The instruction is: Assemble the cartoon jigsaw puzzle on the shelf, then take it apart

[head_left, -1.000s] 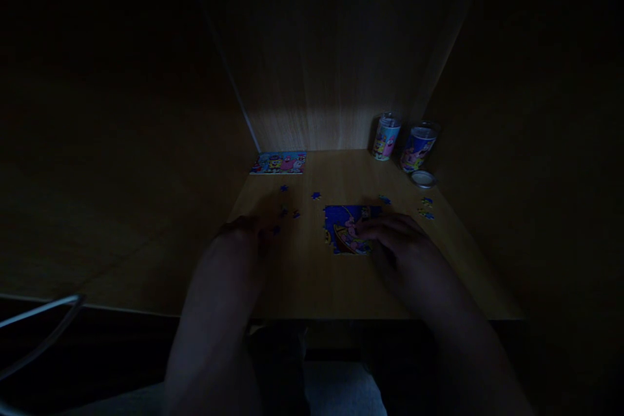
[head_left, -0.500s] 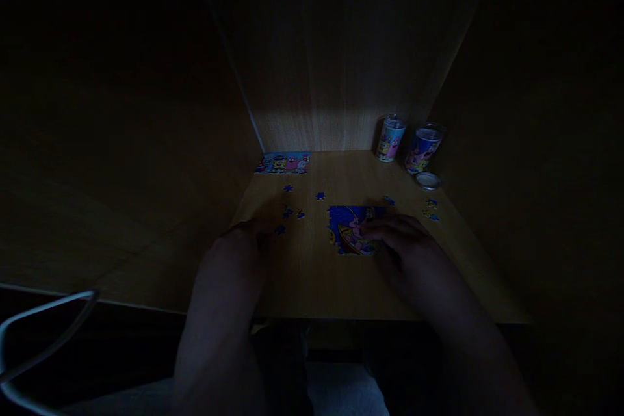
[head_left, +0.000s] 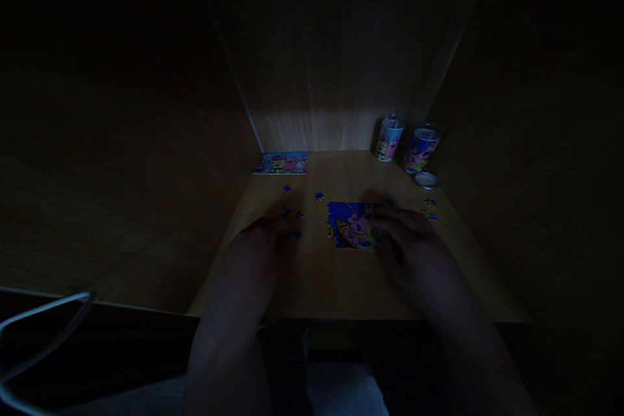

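Note:
A partly joined jigsaw puzzle (head_left: 347,224), blue with a pink figure in a brown boat, lies flat on the desk. My right hand (head_left: 407,234) rests over its right side, fingers stretched out and covering that edge. Left of the puzzle, my left hand (head_left: 263,247) has its fingertips pinched at a small dark blue puzzle piece (head_left: 296,234); its fingers are partly in shadow. Several loose pieces lie past this hand, among them a blue piece (head_left: 318,196) and a dark multicoloured piece (head_left: 286,211).
Two printed cans, a light blue can (head_left: 389,138) and a dark blue can (head_left: 421,149), stand at the back right beside a round lid (head_left: 426,180). Another puzzle (head_left: 281,163) lies at the back left. Yellowish pieces (head_left: 429,214) lie at right. Wooden walls enclose the dim desk.
My left hand has moved right, and the blue piece at its fingertips has shifted right with it. My right hand has slid slightly right; the puzzle has shifted slightly away from me.

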The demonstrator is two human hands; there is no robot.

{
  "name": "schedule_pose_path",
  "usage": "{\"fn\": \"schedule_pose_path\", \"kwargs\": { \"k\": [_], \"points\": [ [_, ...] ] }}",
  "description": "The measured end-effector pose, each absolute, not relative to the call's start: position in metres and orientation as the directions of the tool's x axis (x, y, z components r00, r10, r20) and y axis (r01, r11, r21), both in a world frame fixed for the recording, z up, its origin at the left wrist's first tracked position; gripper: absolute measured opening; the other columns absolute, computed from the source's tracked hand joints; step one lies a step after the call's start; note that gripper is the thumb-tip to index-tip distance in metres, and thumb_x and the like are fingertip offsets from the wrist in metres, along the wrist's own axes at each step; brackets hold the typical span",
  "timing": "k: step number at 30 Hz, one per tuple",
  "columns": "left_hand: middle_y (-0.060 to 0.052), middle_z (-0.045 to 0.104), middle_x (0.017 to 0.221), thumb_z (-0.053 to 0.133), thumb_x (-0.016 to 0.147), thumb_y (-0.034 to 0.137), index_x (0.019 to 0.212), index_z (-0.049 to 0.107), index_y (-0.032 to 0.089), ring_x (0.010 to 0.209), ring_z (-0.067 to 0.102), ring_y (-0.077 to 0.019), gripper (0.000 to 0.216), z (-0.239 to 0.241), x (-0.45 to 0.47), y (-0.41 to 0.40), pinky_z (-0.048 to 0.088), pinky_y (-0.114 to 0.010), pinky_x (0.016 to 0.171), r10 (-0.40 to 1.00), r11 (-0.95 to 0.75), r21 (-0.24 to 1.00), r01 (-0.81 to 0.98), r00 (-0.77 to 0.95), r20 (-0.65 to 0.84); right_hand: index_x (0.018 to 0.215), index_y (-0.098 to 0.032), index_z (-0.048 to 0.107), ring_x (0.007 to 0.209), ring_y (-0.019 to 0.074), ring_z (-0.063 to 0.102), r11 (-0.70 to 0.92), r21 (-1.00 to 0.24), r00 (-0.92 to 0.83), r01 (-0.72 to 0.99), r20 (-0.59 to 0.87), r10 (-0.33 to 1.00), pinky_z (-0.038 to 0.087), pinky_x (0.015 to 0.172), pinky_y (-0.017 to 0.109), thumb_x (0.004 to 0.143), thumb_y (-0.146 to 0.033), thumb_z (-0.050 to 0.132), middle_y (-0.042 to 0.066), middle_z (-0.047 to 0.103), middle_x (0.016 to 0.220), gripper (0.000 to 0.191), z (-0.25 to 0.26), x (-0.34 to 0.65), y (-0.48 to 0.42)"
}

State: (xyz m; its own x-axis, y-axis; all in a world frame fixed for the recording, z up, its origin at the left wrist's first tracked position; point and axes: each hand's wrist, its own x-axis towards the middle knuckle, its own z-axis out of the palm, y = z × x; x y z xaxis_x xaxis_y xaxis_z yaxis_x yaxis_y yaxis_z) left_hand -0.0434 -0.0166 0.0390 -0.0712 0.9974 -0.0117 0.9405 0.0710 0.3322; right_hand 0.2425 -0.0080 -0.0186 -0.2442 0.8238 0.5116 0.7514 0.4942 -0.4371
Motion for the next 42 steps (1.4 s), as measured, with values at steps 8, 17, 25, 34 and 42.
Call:
{"fn": "schedule_pose_path", "kwargs": {
  "k": [8,17,25,34,42],
  "points": [
    [-0.002,0.086,0.12,0.057,0.106,0.012,0.107,0.084,0.028,0.115,0.079,-0.0258,0.032,0.044,-0.029,-0.019,0.058,-0.04,0.105,0.981,-0.135,0.501,0.855,0.188,-0.057,0.127,-0.019,0.077,0.127,0.0369,0.067,0.37,-0.418,-0.105,0.83,0.533,0.84,0.058,0.11,0.059,0.098,-0.012,0.059,0.016,0.078,0.133,0.035,-0.02,0.25,-0.008],
    [-0.007,0.084,0.122,0.057,0.109,0.017,0.108,0.082,0.024,0.113,0.078,-0.0271,0.026,0.044,-0.027,-0.019,0.056,-0.038,0.102,0.992,-0.063,0.47,0.88,0.107,-0.068,0.122,-0.016,0.079,0.115,0.037,0.071,0.164,-0.444,0.101,0.881,0.515,0.851,0.058,0.099,0.052,0.098,-0.02,0.057,0.018,0.08,0.125,0.032,-0.016,0.253,-0.013],
    [-0.007,0.082,0.119,0.074,0.102,0.023,0.103,0.081,0.023,0.111,0.076,-0.0295,0.008,0.047,-0.017,-0.023,0.056,-0.043,0.1,0.984,-0.081,0.478,0.875,0.148,-0.104,0.127,-0.014,0.078,0.108,0.0367,0.076,0.009,-0.501,0.254,0.865,0.454,0.854,0.059,0.091,0.047,0.098,-0.028,0.056,0.02,0.081,0.125,0.039,-0.018,0.26,-0.016],
    [-0.003,0.082,0.129,0.057,0.105,0.012,0.112,0.084,0.029,0.122,0.074,-0.025,0.033,0.041,-0.02,-0.025,0.054,-0.04,0.109,0.952,-0.219,0.594,0.774,0.302,-0.043,0.127,-0.018,0.078,0.109,0.035,0.078,0.001,-0.581,0.296,0.814,0.416,0.86,0.058,0.091,0.045,0.098,-0.03,0.058,0.017,0.082,0.125,0.037,-0.016,0.266,-0.017],
    [-0.006,0.082,0.128,0.06,0.106,0.023,0.118,0.081,0.026,0.119,0.076,-0.0284,0.024,0.044,-0.021,-0.024,0.055,-0.042,0.108,0.973,-0.12,0.553,0.824,0.208,-0.098,0.132,-0.023,0.079,0.083,0.0324,0.076,-0.273,-0.478,0.436,0.835,0.272,0.858,0.05,0.068,0.04,0.1,-0.031,0.061,0.016,0.084,0.111,0.038,0.002,0.299,-0.032]
  ]
}}
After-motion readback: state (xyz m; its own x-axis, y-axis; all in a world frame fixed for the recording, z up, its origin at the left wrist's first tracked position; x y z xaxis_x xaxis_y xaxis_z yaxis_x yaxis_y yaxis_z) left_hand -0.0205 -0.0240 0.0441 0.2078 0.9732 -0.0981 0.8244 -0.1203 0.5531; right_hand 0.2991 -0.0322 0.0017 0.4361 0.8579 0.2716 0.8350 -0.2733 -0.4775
